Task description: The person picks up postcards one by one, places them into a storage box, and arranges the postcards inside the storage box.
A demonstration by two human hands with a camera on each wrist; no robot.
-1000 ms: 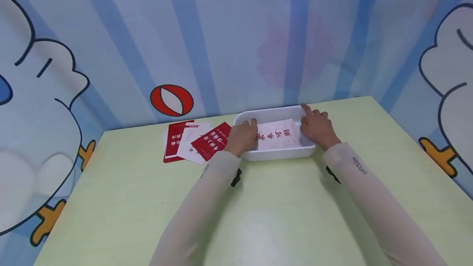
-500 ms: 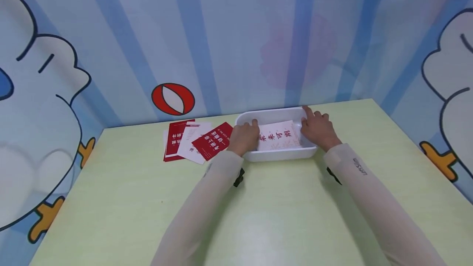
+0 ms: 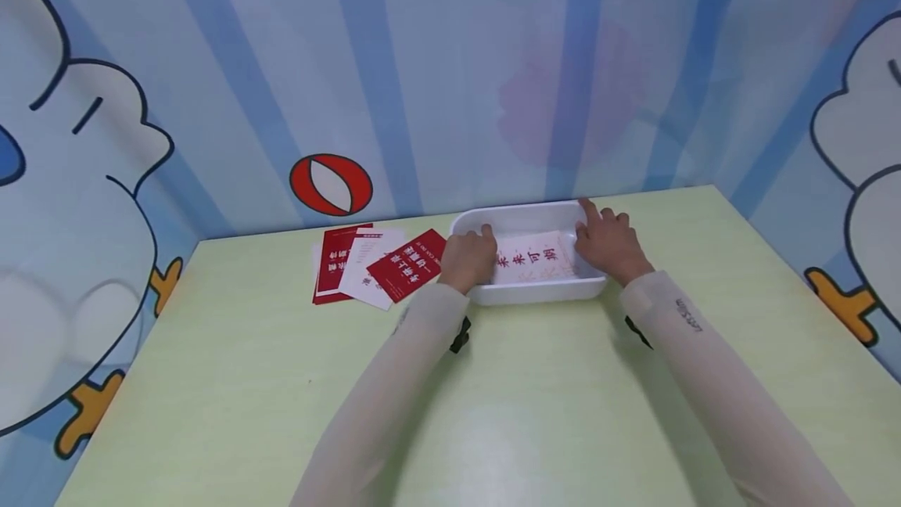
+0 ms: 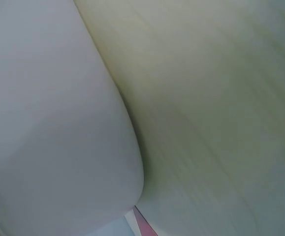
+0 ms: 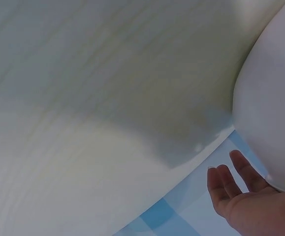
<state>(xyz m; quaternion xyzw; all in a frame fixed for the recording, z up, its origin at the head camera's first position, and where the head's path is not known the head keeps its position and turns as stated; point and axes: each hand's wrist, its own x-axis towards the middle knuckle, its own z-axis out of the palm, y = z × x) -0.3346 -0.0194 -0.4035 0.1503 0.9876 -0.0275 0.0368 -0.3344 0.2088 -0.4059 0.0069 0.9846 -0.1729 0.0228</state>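
A white plastic tray (image 3: pixel 538 292) stands against the back wall, with a pale pink card (image 3: pixel 531 257) printed with red characters lying inside it. My left hand (image 3: pixel 468 258) grips its left end, the thumb inside the rim. At the opposite end my right hand (image 3: pixel 611 243) holds the rim, thumb inside and index finger reaching to the far corner. The right wrist view shows the other fingers (image 5: pixel 226 179) of that hand outside the wall, loosely bent. In the left wrist view the tray's wall (image 4: pixel 63 123) hides nearly all of the left hand.
Left of the tray lie overlapping cards: a red one (image 3: pixel 407 264) partly behind my left hand, a white one (image 3: pixel 366 268), and another red one (image 3: pixel 336 260). The pale green table (image 3: pixel 535 397) meets a blue cartoon-printed wall (image 3: pixel 464 84) at the back.
The head view has shifted slightly. Both hands keep their hold on the tray, and neither the tray nor the cards visibly move on the table.
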